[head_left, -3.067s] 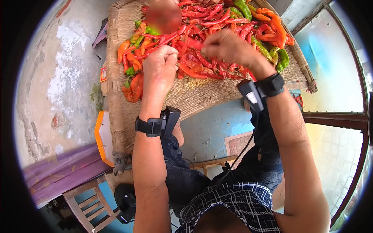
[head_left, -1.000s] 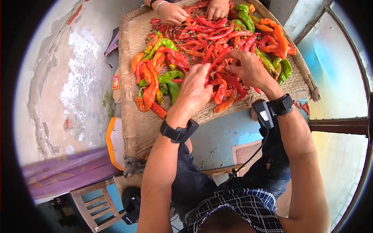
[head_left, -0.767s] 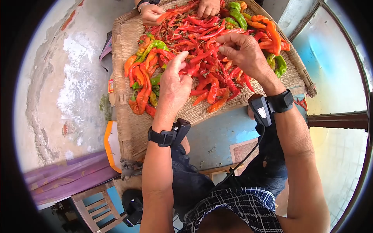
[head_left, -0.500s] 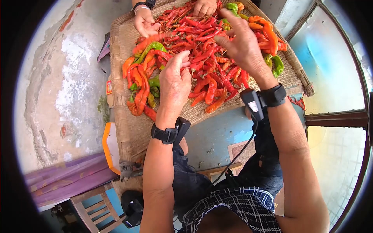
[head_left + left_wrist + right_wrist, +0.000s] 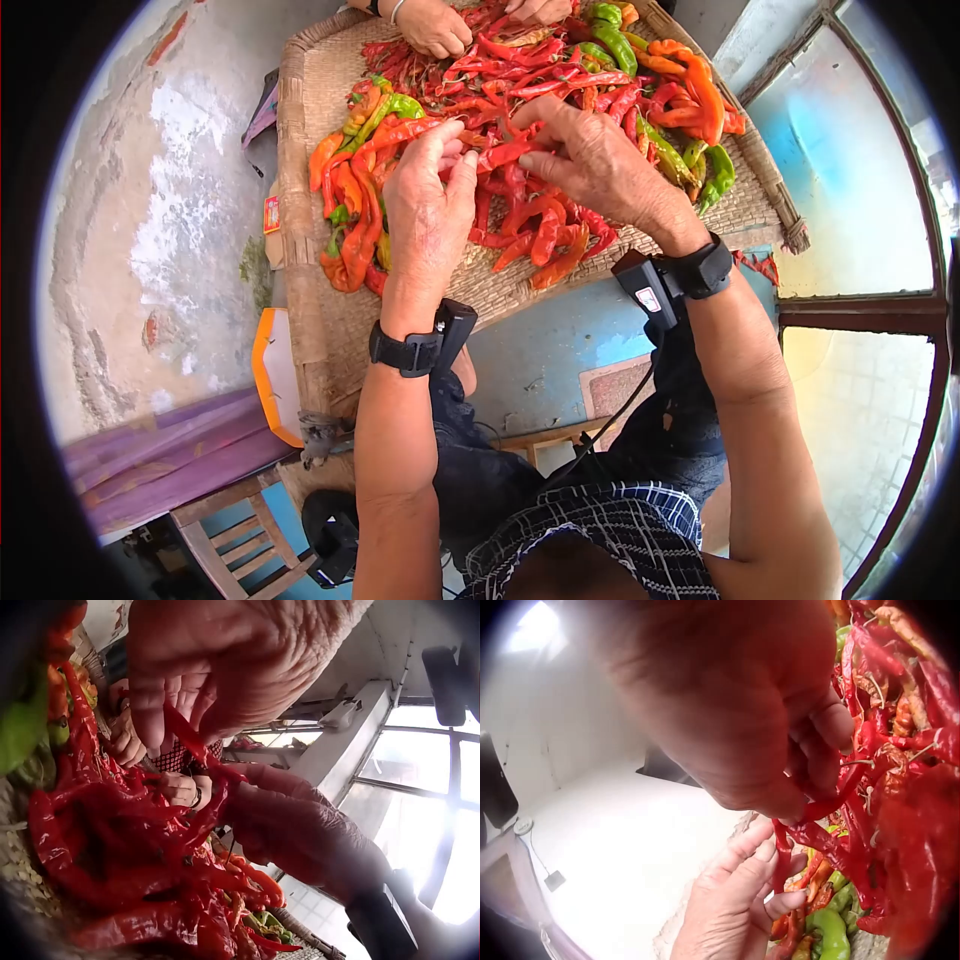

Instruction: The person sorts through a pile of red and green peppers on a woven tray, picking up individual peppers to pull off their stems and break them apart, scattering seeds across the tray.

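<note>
Red chili [image 5: 500,155]: long axis roughly level, upper centre of frame, tip toward upper right.
Left hand [image 5: 428,210]: fingers pinch its left end.
Right hand [image 5: 598,170]: fingers curled round its other end.

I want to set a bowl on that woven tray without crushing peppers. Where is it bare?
The woven tray is bare along its near-left corner and left edge, bordered by the orange peppers and the rim. A thin bare strip runs beneath the right hand. The middle and far side are crowded with red peppers.
</note>
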Demonstrator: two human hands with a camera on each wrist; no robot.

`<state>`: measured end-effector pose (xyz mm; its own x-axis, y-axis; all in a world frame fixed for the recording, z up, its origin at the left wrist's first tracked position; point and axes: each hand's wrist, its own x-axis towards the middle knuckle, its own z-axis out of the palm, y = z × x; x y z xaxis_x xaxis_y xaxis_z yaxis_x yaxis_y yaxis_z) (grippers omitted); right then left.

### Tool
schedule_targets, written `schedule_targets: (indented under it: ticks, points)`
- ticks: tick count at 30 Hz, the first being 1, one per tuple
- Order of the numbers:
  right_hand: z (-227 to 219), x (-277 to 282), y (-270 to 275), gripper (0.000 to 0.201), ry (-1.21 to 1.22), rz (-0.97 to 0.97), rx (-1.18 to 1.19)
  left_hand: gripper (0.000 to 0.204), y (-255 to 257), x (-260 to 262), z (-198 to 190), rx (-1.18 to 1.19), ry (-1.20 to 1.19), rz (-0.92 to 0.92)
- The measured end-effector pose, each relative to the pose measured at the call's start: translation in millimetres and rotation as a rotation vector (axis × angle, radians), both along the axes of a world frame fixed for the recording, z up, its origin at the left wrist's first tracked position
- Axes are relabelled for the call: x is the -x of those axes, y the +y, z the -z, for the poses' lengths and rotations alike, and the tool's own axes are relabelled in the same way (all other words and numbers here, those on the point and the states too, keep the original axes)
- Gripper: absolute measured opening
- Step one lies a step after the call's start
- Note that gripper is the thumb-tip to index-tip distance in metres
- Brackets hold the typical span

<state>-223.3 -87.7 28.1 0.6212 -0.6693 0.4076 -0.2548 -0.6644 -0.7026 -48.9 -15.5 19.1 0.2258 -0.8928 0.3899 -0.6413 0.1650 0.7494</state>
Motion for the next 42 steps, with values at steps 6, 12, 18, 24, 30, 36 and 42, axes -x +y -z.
schedule_targets:
  ticks: [6, 12, 18, 24, 30, 36, 42]
  points:
    - [-13.7, 13.6, -8.3, 0.018, -0.091, -0.064, -0.365, 0.031, -0.5, -7.3, -0.1, 0.048, -0.030, -0.069]
    - [8.3, 16.2, -34.1, 0.031, -0.343, 0.281, -0.158, 0.023, 3.9, -8.6, 9.7, -0.268, -0.100, 0.077]
    - [23.9, 14.5, -18.9, 0.033, 0.558, 0.115, 0.238, 0.022, 9.9, 4.9, 11.8, -0.427, -0.539, 0.102]
    - [31.1, 12.2, -21.2, 0.014, 0.339, 0.130, 0.326, 0.027, 3.4, 4.3, 26.6, -0.471, -0.657, 0.111]
    - [-1.0, 8.7, -29.6, 0.020, -0.394, -0.034, -0.515, 0.028, 3.2, 2.3, 27.1, -0.471, -0.619, 0.114]
    - [6.0, 16.7, -41.0, 0.021, 0.239, 0.277, 0.026, 0.023, 3.2, -7.5, 15.6, -0.380, -0.259, 0.117]
    - [34.6, 19.1, -12.9, 0.019, 0.440, -0.065, 0.218, 0.031, -14.2, -24.8, 25.4, -0.227, -0.028, -0.011]
